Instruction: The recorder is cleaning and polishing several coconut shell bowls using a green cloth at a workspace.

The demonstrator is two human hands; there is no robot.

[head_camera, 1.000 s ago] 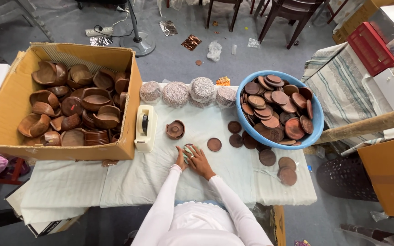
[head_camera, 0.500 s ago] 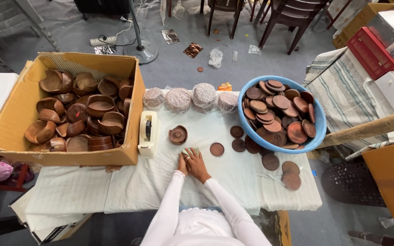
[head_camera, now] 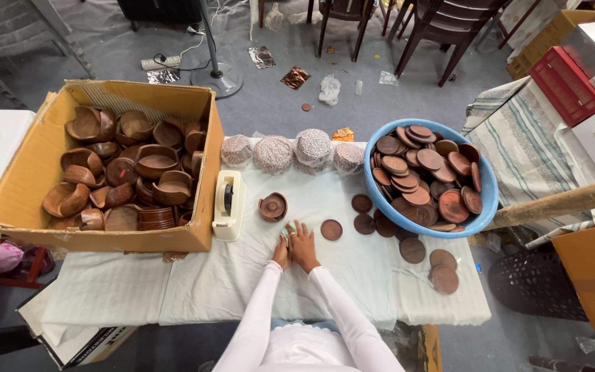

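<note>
Both hands meet at the middle of the cloth-covered counter (head_camera: 194,289), near its front edge. Right hand (head_camera: 304,246) lies palm down, fingers spread, over a small pale object (head_camera: 288,233) that only peeks out at the fingertips; what it is cannot be told. Left hand (head_camera: 281,252) is tucked against the right one, thumb side touching it; whether it grips the object cannot be told. White sleeves run back to the body.

Just beside the right hand, to its right: a single wooden disc (head_camera: 331,229) flat on the cloth, apart from the fingers. Bare cloth lies left of the hands and toward the front edge. Just beyond the hands, a small wooden bowl (head_camera: 273,207) stands upright with something round inside.

Left of the bowl, a cream tape dispenser (head_camera: 229,204) stands against the wall of a cardboard box (head_camera: 105,238). The box is open and heaped with wooden bowls (head_camera: 139,172), tilted every way.

To the right, a blue plastic basin (head_camera: 488,184) overhangs the counter's right side, piled with wooden discs (head_camera: 425,172). More loose discs (head_camera: 442,275) lie scattered below the basin toward the right front corner.

Along the far edge, four round bundles in netted wrap (head_camera: 273,153) stand in a row. Beyond that edge: grey floor, chair legs, scraps.
</note>
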